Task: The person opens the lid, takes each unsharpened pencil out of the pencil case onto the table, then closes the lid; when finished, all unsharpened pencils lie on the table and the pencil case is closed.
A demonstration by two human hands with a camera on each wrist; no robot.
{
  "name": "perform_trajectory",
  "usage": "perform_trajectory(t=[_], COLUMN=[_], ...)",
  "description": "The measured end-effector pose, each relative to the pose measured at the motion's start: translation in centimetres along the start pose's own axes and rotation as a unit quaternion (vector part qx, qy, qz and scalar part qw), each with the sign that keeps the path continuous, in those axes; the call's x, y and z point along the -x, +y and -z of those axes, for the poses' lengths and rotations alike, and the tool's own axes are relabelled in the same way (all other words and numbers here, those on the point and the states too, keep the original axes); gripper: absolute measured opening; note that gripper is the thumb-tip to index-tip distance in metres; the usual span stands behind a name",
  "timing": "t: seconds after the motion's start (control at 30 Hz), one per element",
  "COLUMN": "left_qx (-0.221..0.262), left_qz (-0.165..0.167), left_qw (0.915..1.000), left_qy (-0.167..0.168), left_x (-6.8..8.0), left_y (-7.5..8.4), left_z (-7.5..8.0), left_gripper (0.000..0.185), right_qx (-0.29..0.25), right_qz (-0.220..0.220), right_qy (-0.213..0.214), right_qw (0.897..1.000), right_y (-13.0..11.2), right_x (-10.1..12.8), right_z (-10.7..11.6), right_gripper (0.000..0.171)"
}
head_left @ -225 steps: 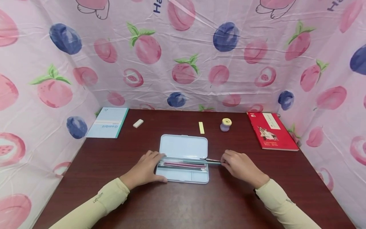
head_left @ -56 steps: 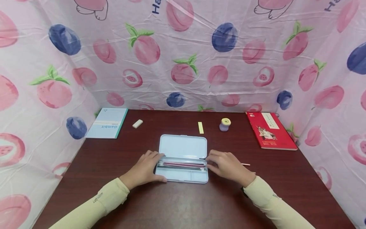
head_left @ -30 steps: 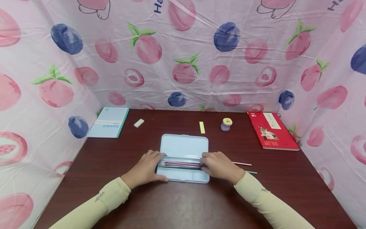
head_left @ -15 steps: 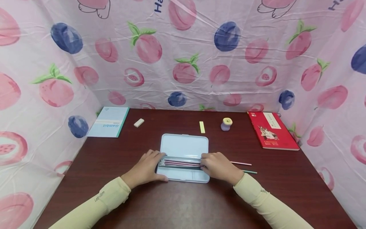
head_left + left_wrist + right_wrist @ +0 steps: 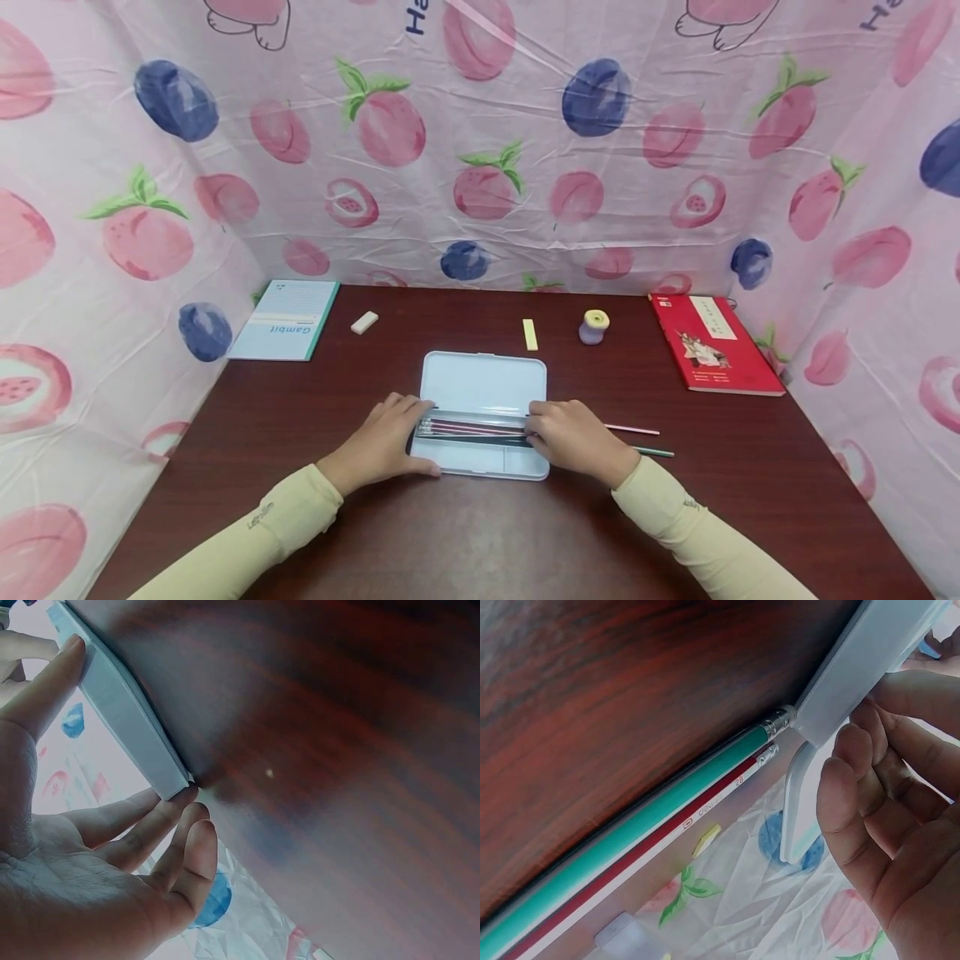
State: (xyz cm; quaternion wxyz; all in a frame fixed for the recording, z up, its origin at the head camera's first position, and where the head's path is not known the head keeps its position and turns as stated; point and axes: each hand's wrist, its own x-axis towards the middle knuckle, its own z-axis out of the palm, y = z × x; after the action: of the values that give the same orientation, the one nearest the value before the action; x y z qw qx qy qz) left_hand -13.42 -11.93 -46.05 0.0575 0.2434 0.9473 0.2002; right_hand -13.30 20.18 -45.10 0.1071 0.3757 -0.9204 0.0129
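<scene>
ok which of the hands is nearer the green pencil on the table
Right. The right hand is at the right end of the pencil case, close to the green pencil; the left hand grips the opposite end, farther away.

Dark reddish-brown wood-grain table looked smooth, glossy. Pale-blue rectangular hinged case looked smooth, shiny. Long green pencil had shiny metal ferrule; pink fruit-print cloth backdrop looked creased.

Two pencils now beside case
</scene>
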Motion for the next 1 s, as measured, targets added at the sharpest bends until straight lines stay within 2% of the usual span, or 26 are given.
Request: perform_trajectory(t=[0.73,1.0], left_qx=[0.003,0.004], left_qz=[-0.005,-0.009], left_qw=[1.0000,1.0000], left_qy=[0.002,0.003], left_x=[0.0,0.0], left_y=[-0.1,-0.1], left_z=[0.0,0.0], left_gripper=[0.100,0.099], right_qx=[-0.017,-0.002], right_qz=[-0.028,-0.032], right_qy=[-0.001,0.013], right_qw=[0.999,0.999], right_y=[0.3,0.8], right_x=[0.3,1.1], right_z=[0.8,0.9], right_gripper=[0.012,0.013])
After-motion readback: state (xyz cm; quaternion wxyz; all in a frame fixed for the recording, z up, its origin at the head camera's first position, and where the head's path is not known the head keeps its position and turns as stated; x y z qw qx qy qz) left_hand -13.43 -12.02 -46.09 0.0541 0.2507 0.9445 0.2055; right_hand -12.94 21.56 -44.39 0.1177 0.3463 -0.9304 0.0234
